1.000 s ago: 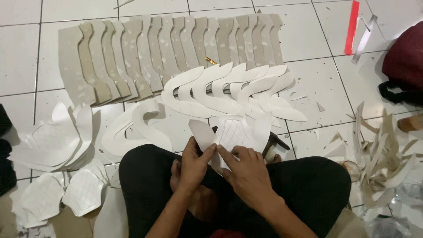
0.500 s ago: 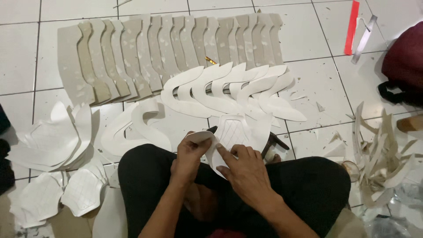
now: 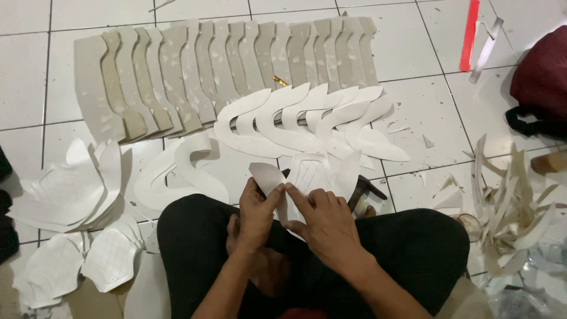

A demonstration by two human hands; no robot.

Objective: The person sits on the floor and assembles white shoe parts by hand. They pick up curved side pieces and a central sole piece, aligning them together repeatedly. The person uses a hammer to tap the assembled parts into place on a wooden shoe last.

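Pinching a white cut piece (image 3: 267, 177) between your left hand (image 3: 255, 214) and right hand (image 3: 322, 221), you hold it over your lap, near the fanned white pieces (image 3: 307, 121). Both grips are closed on it, at what looks like a peeling or separating step. Next calls for steady opposing pull, thumbs near the edge.

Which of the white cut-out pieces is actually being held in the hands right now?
The small curled white piece, pinched between the left hand and right hand above the lap. The other white pieces lie flat on the tiled floor, overlapped in rows or stacks.
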